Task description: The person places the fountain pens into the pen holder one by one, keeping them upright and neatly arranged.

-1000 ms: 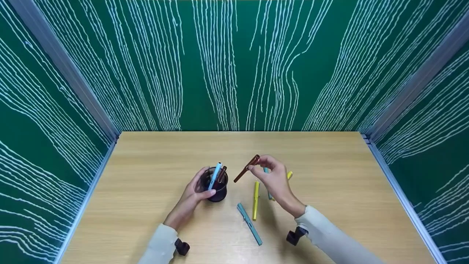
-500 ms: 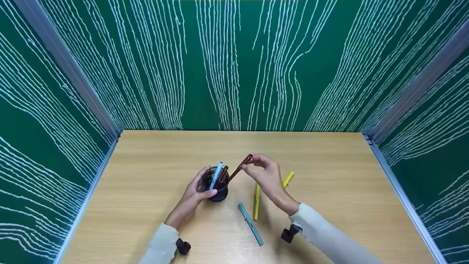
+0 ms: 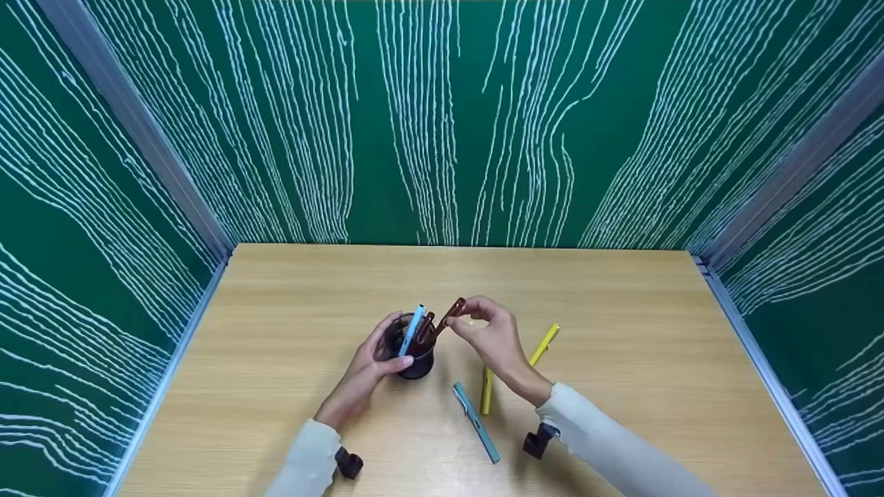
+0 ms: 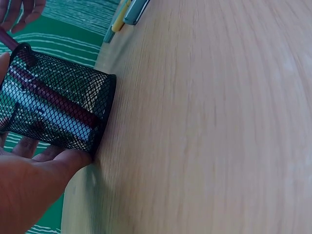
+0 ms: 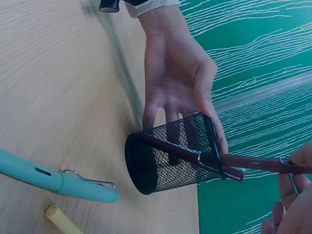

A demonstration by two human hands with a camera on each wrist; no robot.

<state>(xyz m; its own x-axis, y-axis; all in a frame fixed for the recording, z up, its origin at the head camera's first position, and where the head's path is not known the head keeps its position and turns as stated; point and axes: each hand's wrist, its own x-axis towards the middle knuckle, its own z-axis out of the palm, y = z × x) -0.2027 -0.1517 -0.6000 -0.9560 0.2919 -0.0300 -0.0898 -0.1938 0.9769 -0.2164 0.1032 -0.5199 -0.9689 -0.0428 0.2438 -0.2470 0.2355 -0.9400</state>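
One light-blue pen (image 3: 412, 330) and a dark-red pen (image 3: 424, 328) lean in the black mesh cup (image 3: 417, 368) that the left hand (image 3: 366, 371) grips. The right hand (image 3: 493, 339) pinches a reddish-brown pen (image 3: 453, 313), its lower end inside the cup's mouth. One teal pen (image 3: 476, 423) and two yellow pens (image 3: 544, 344) lie on the table (image 3: 311, 283).

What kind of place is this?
It looks like a walled-in booth, maybe for filming: white-streaked green walls on three sides, grey corner posts, and a wood-look table between them.
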